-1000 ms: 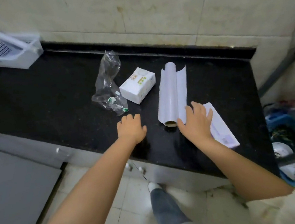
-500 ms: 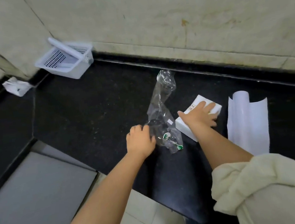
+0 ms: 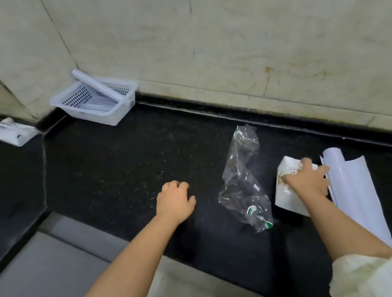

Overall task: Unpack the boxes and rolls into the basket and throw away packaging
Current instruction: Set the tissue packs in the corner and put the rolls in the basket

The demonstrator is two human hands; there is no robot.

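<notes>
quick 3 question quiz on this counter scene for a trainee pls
1. True or false: the right hand is on the white box.
2. What lies between the left hand and that box? A) clear plastic wrapper B) sponge C) cup
3. Fill in: the white basket sits against the ____.

Key: 1 true. 2 A, the clear plastic wrapper. 3 wall.
</notes>
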